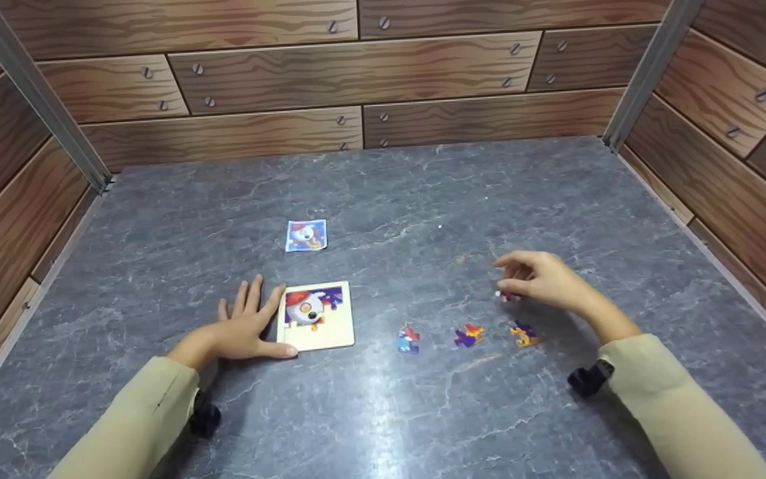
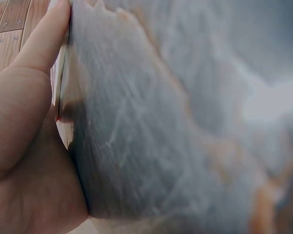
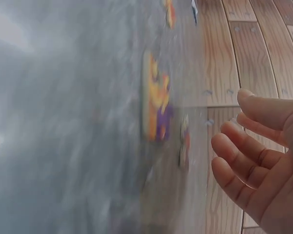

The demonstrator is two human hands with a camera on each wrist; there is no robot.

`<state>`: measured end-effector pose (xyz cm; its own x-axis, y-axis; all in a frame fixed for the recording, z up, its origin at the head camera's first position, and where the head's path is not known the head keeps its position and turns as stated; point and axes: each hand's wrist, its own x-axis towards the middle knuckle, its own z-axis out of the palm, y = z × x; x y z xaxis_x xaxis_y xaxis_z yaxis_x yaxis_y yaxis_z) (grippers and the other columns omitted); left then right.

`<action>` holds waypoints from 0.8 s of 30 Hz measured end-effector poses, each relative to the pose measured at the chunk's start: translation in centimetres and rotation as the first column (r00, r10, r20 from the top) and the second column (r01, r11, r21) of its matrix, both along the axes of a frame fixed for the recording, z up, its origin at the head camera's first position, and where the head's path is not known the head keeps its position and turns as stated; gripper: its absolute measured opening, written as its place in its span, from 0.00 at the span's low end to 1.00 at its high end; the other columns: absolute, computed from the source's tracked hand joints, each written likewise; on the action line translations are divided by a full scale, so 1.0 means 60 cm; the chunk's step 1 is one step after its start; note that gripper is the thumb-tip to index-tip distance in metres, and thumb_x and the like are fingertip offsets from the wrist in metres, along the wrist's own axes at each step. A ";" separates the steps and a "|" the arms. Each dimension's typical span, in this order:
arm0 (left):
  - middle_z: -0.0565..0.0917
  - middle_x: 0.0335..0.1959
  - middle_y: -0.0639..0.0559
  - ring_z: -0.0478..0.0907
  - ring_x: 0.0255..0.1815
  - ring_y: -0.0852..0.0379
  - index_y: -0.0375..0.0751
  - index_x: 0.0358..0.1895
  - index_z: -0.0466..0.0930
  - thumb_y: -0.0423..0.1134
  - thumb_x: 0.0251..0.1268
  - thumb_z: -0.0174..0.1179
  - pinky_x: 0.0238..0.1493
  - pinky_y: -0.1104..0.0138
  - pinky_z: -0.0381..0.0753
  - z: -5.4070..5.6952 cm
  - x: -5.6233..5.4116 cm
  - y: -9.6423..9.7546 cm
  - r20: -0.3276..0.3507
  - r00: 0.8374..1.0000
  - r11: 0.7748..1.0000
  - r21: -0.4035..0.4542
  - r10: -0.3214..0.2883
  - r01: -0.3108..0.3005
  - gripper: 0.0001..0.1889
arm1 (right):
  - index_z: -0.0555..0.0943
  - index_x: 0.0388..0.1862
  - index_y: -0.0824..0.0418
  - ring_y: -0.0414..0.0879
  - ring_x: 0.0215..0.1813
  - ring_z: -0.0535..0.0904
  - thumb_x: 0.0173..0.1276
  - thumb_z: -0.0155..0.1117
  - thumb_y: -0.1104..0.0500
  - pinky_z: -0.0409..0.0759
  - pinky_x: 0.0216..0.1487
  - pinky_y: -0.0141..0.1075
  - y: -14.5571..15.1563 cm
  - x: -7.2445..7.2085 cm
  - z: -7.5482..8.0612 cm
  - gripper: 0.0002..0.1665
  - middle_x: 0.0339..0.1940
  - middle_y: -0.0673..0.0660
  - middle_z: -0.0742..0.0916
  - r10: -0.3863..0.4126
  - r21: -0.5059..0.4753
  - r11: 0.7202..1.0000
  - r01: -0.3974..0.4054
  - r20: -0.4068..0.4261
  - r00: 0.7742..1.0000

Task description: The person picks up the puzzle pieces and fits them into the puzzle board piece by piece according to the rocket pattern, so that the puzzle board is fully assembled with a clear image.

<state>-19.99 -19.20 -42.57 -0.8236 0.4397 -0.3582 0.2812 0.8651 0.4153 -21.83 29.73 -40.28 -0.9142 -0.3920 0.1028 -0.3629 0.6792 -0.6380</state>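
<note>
My left hand [image 1: 243, 329] rests spread on the tabletop, thumb and forefinger straight along the left side of a pale square puzzle tray [image 1: 335, 329]. Fitted pieces in the tray's upper part show a white cartoon head [image 1: 303, 309] in a red hat on purple. Over on the right, my right hand [image 1: 542, 279] hovers with loosely bent fingers above a small puzzle piece [image 1: 507, 296], partly hidden beneath them. The right wrist view shows nothing between those fingers; an orange and purple piece [image 3: 158, 100] and a smaller one [image 3: 184, 141] lie on the table below.
A blue-and-purple piece [image 1: 408, 339], a purple-and-orange piece [image 1: 469, 335] and another orange one [image 1: 524, 334] lie in a row right of the tray. Behind the tray is a small picture card [image 1: 306, 236]. Wood-patterned walls [image 1: 356, 73] enclose the grey marbled table [image 1: 389, 199].
</note>
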 end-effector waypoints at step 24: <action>0.21 0.70 0.32 0.16 0.68 0.34 0.44 0.75 0.32 0.71 0.48 0.58 0.56 0.34 0.21 -0.003 -0.001 0.000 -0.011 1.000 1.000 0.008 -0.003 0.004 0.60 | 0.75 0.41 0.68 0.48 0.36 0.70 0.54 0.72 0.62 0.70 0.39 0.40 0.048 -0.007 -0.022 0.19 0.35 0.59 0.78 0.056 0.104 0.992 -0.073 0.161 0.985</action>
